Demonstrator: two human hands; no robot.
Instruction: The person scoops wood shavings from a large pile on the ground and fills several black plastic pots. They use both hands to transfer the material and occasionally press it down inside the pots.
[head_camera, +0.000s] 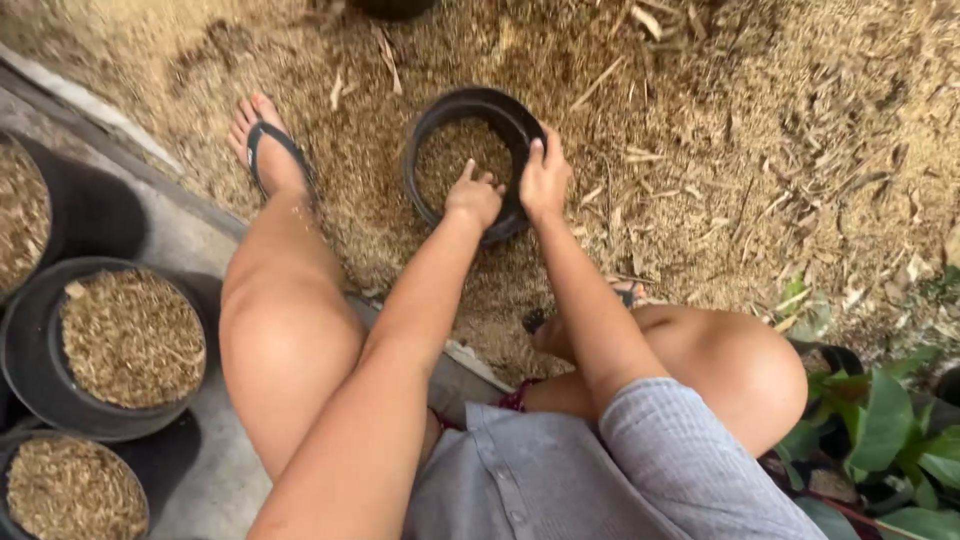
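Note:
A black plastic pot (440, 120), tilted toward me and partly filled with tan husk-like material (455, 150), lies on a large heap of the same material (760, 120). My left hand (474, 198) rests at the pot's near rim, fingers curled over the edge into the pot. My right hand (545, 180) grips the rim on the right side, thumb on top. Both forearms reach out between my bare knees.
Three black pots filled with husk stand on the concrete at the left (130, 340), (20, 215), (70, 490). My left foot in a black flip-flop (268, 150) rests on the heap. Green leafy plants (880, 430) are at the lower right. A concrete kerb (100, 125) borders the heap.

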